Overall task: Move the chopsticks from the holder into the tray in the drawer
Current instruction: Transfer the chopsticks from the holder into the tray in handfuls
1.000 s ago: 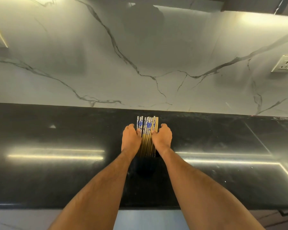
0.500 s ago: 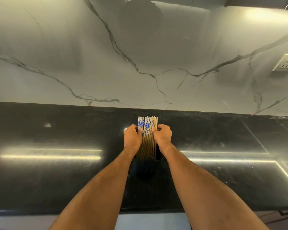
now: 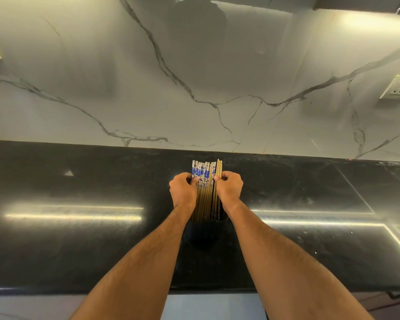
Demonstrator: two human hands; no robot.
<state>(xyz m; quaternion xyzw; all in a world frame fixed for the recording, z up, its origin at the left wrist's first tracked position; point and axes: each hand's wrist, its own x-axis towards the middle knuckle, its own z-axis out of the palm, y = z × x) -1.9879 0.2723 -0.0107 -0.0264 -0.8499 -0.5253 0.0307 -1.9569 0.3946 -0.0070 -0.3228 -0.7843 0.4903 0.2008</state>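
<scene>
My left hand (image 3: 183, 192) grips left side of chopsticks (image 3: 206, 195), fingers curled tight. My right hand (image 3: 229, 188) grips right side, fingers curled tight too. Bundle squeezed between both hands. Chopsticks stand up in dark holder (image 3: 206, 232), bottoms inside. Blue-and-white tops stick out above my hands. Holder sits on shiny black counter (image 3: 79, 250), near marble wall (image 3: 125, 88). Drawer, tray not in sight.

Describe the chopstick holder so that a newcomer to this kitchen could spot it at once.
Find the black countertop below the marble wall. Midway along it, between the person's forearms, stands the holder, a dark cup. Chopsticks rise from it, gripped by both hands.
</scene>
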